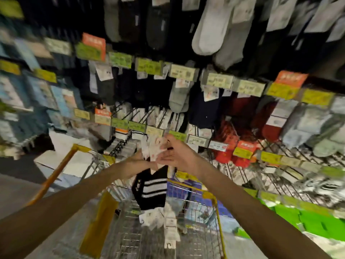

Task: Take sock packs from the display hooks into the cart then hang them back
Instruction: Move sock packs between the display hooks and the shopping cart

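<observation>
Fingers of my right hand curl round the white paper header of a black striped sock pack; my left hand, touching it, grips the same header; socks dangle below both hands, over the cart; more packs lie beneath; display hooks stand just beyond my knuckles.

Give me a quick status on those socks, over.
Left hand, right hand both grip black striped sock pack by its card. Dangles over cart. Nothing blocking.
</observation>
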Demonstrator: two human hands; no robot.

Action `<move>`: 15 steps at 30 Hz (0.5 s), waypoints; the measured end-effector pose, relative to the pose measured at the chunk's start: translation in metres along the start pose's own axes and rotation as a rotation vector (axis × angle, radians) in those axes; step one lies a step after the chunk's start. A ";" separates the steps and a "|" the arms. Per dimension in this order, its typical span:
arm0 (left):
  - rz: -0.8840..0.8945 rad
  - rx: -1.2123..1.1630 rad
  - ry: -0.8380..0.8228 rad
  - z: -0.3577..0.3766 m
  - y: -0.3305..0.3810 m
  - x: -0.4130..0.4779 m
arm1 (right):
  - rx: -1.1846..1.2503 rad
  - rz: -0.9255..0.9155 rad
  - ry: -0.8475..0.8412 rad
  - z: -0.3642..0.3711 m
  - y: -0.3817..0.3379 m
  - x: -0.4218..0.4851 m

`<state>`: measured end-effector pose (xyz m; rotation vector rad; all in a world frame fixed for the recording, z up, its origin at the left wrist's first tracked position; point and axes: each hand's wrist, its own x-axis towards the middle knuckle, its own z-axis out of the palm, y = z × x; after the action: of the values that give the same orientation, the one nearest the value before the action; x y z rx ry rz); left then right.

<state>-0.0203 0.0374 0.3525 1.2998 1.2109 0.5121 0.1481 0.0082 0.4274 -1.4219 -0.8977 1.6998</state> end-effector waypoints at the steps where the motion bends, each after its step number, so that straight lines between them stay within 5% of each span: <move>1: 0.009 -0.015 0.013 0.002 0.019 -0.011 | -0.090 -0.058 0.056 -0.006 -0.011 -0.006; 4: 0.070 -0.105 -0.015 0.006 0.073 -0.036 | -0.424 -0.221 0.199 -0.024 -0.024 -0.030; 6: 0.139 -0.157 -0.003 0.009 0.094 -0.046 | -0.485 -0.255 0.121 -0.031 -0.019 -0.048; 10: 0.229 -0.183 -0.047 0.020 0.132 -0.056 | -0.452 -0.448 0.015 -0.023 -0.017 -0.066; 15: 0.301 -0.318 -0.046 0.024 0.165 -0.062 | -0.280 -0.597 0.100 -0.019 -0.038 -0.067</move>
<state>0.0319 0.0187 0.5215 1.2154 0.8562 0.8508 0.1790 -0.0303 0.4895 -1.2269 -1.3783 1.0789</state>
